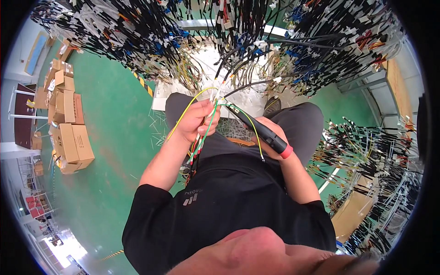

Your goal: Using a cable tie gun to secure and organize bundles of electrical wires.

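My left hand [199, 118] is closed around a bundle of thin wires, pinching it near the ends of black cables that come down from the rack. A yellow wire [184, 112] sticks out on the left side of this hand, and a green wire [212, 120] hangs over its fingers. My right hand [274, 128] grips a black cable tie gun [256, 126] with a red rear end. The gun is tilted, its nose at the bundle beside my left fingers. A yellow-green wire [255, 129] loops across the gun's body.
Dense black wire harnesses [151, 32] with white connectors hang ahead. More harnesses [362, 146] lie at the right. Below the hanging ones is a white board [160, 98]. Cardboard boxes [73, 144] stand on the green floor [107, 119] at left, and thin white strips lie scattered near my knees.
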Demonstrator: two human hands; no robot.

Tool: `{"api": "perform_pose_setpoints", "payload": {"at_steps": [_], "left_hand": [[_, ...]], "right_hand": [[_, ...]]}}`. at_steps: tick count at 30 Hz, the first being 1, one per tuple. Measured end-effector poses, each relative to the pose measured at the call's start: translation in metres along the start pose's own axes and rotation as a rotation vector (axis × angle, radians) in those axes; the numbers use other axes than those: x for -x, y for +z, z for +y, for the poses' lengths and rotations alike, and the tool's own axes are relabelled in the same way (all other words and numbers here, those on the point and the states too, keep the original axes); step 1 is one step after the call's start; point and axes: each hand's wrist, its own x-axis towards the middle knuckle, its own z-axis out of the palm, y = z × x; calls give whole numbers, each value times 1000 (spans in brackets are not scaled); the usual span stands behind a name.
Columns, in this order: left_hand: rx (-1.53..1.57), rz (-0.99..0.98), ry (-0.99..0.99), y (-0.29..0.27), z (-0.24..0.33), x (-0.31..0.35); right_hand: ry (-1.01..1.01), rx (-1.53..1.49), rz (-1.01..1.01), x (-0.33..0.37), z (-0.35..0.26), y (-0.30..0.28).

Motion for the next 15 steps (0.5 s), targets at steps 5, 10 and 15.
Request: {"api": "perform_pose_setpoints", "payload": {"at_steps": [5, 10, 15], "left_hand": [[35, 10, -37, -1, -1, 3], [6, -90, -69, -3, 2, 3], [-22, 74, -31, 1, -3, 4]], "right_hand": [[-10, 40, -55, -4, -5, -5], [-19, 13, -49, -5, -7, -4], [-47, 5, -53, 4, -4, 5]]}}
